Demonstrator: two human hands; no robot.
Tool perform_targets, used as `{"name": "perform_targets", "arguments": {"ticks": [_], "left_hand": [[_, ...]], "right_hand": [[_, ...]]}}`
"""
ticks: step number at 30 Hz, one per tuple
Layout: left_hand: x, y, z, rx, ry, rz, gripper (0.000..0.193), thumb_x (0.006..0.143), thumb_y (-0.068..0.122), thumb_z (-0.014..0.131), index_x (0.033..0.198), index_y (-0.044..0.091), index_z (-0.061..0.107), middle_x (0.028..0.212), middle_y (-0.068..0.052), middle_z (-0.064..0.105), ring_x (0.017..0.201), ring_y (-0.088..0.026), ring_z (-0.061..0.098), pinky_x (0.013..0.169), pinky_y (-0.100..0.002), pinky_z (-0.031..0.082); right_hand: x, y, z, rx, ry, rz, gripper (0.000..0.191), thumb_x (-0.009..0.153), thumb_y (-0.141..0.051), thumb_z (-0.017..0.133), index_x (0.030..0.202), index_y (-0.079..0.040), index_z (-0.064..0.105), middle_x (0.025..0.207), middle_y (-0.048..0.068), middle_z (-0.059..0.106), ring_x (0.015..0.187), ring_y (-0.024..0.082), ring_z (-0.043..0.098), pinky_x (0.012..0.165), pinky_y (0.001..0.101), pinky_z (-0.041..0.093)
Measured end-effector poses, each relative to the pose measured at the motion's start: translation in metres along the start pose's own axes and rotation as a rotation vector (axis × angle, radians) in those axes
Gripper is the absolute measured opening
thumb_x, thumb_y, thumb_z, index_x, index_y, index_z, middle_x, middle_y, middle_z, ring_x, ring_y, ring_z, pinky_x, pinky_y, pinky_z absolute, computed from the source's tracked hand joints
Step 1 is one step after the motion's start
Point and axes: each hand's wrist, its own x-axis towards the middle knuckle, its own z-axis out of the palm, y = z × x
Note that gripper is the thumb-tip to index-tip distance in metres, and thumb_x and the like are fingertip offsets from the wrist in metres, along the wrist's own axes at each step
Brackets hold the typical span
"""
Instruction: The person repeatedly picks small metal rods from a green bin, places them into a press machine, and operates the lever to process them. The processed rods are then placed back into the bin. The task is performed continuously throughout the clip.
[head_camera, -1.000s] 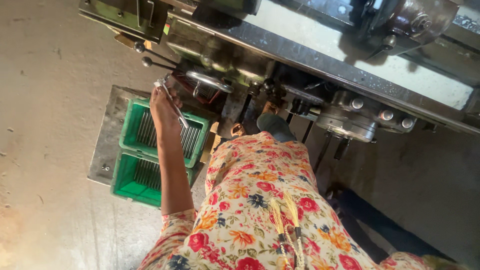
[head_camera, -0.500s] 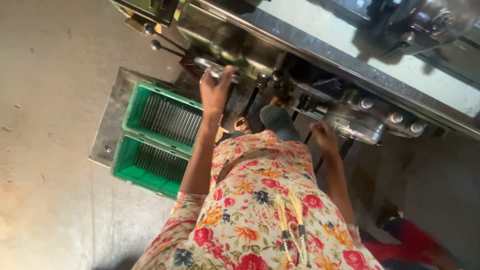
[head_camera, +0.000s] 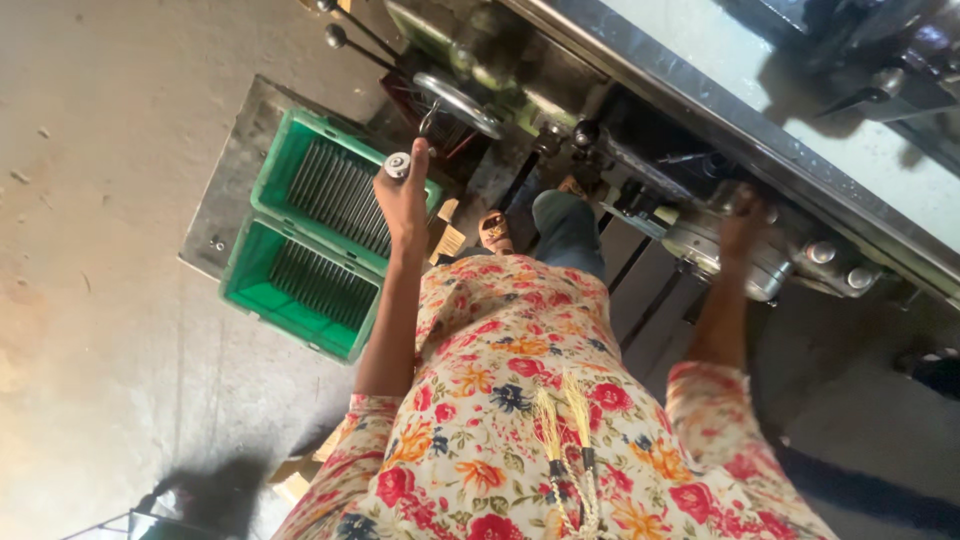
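While the person stands over the machine (head_camera: 700, 110), the left hand (head_camera: 405, 195) is raised beside the round metal handwheel (head_camera: 458, 103) on the machine's front. Its fingers (head_camera: 420, 160) are curled, and a small round metal knob (head_camera: 398, 165) sits at the fingertips, in contact with them; whether the grip is fully closed around the knob cannot be told from this angle. The knob lies just below the handwheel, on the side away from the machine body. The right hand (head_camera: 742, 222) rests on a round grey metal housing (head_camera: 735, 255) further along the machine's front, well apart from the handwheel; the hand is blurred, the fingers look loosely spread over the housing, and how firmly they hold it cannot be told. Two green plastic crates (head_camera: 315, 235) holding rows of thin metal parts sit on a grey metal plate (head_camera: 225, 200) on the floor, near the handwheel and below the left hand. A sandalled foot (head_camera: 495, 232) stands between the crates and the machine base. The person wears a floral garment (head_camera: 530, 410).
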Motion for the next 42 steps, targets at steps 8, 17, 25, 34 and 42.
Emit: {"name": "perform_targets", "arguments": {"ticks": [8,17,25,34,42], "left_hand": [[-0.010,-0.031,0.057,0.022,-0.187,0.101,0.029,0.091,0.030,0.079,0.082,0.003,0.072,0.069,0.002,0.064,0.062,-0.005,0.051,0.055,-0.024,0.040],[-0.021,-0.009,0.066,0.098,-0.156,0.386,0.031,0.090,0.029,0.080,0.084,0.000,0.072,0.071,-0.006,0.068,0.065,-0.012,0.063,0.061,-0.028,0.051],[-0.004,0.009,0.033,0.366,-0.286,1.221,0.024,0.071,0.019,0.078,0.066,0.008,0.057,0.071,-0.009,0.061,0.072,-0.027,0.061,0.070,-0.040,0.047],[0.004,0.027,0.024,0.298,-0.310,1.272,0.022,0.063,0.015,0.076,0.063,0.010,0.055,0.072,-0.007,0.060,0.072,-0.027,0.059,0.071,-0.040,0.043],[0.010,0.037,0.020,0.367,-0.110,1.169,0.012,0.066,0.013,0.073,0.065,0.009,0.061,0.071,-0.005,0.063,0.074,-0.026,0.062,0.076,-0.040,0.049]], "right_hand": [[-0.083,-0.206,0.060,1.188,-0.755,0.305,0.028,0.112,-0.035,0.050,0.112,-0.011,0.063,0.080,0.005,0.060,0.055,0.014,0.042,0.047,0.0301,0.031],[-0.055,-0.267,0.024,1.536,-1.163,0.507,0.027,0.111,-0.033,0.047,0.110,-0.009,0.059,0.081,0.002,0.062,0.045,0.004,0.033,0.039,0.0212,0.022],[-0.025,-0.257,0.019,1.175,-1.580,0.254,0.022,0.107,-0.030,0.051,0.098,-0.013,0.061,0.065,-0.004,0.049,0.040,0.002,0.030,0.034,0.0225,0.018],[-0.051,-0.283,0.028,1.191,-1.481,0.559,0.032,0.104,-0.044,0.052,0.082,-0.022,0.050,0.059,-0.008,0.037,0.041,0.003,0.025,0.034,0.0226,0.015],[-0.096,-0.313,0.063,1.304,-1.170,0.704,0.040,0.097,-0.046,0.066,0.072,-0.023,0.045,0.055,-0.009,0.034,0.038,0.005,0.025,0.035,0.0250,0.016]]}}
